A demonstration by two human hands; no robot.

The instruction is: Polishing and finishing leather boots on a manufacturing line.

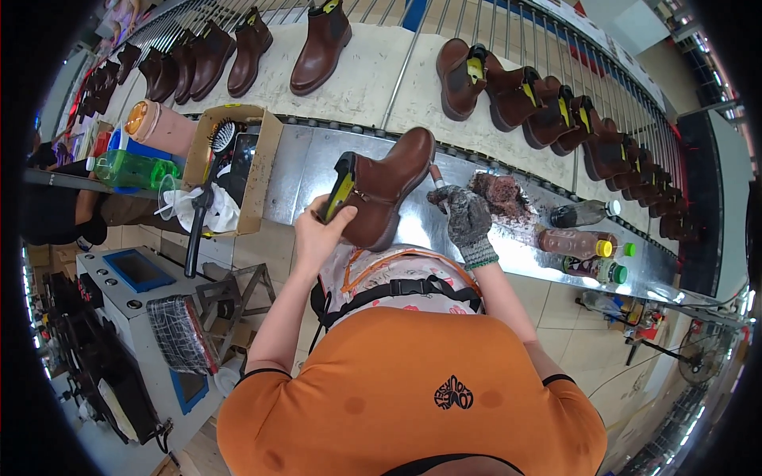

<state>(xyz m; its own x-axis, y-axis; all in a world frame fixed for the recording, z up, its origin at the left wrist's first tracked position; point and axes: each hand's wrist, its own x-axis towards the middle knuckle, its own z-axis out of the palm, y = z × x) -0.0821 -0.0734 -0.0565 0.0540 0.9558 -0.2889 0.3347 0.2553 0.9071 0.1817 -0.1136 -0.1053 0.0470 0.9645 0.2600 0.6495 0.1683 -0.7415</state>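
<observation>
Two hands on one job. Left hand (317, 230) grips brown ankle boot (386, 186) at its shaft end, fingers closed round the yellow insert (342, 186). Boot lies tilted over the steel desk (302, 170), long axis running from shaft at lower left to toe at upper right. Right hand (464, 216), gloved, fingers closed on a small brush-like tool (436, 174), sits just right of the toe and sole. Right hand is nearer the toe; left is at the shaft. Dark rag (500, 194) just beyond.
</observation>
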